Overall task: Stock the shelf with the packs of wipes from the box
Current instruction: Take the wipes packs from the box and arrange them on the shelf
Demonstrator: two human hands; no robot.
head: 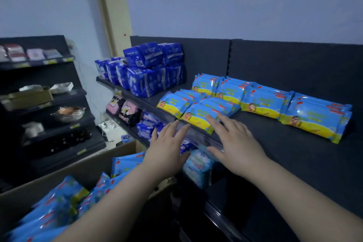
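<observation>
— Where are the hands just now?

— Both are out over the front lip of the dark grey flat shelf. The left hand and the right hand are apart, palms down, fingers straight and spread. Neither grips anything.

— Touching anything?

— The right hand's fingertips lie at the near edge of the front blue-and-yellow plastic packs of wipes. Whether they press on it, I can't tell. The left hand's fingers reach the shelf's front strip, just beside that same cluster.

— And the other wipes?

— There's a short cluster at the front of the shelf and a longer row behind it running right, near the back panel, with the printed faces tilted toward us. More of the same packs lie jumbled in the brown cardboard box at lower left, under the left forearm.

— What else is about?

— There's a stack of dark blue plastic packs at the shelf's left end, well apart from the hands. Pale blue packs sit on the level below, with pink and black packs further left. A black rack stands by the wall.
</observation>
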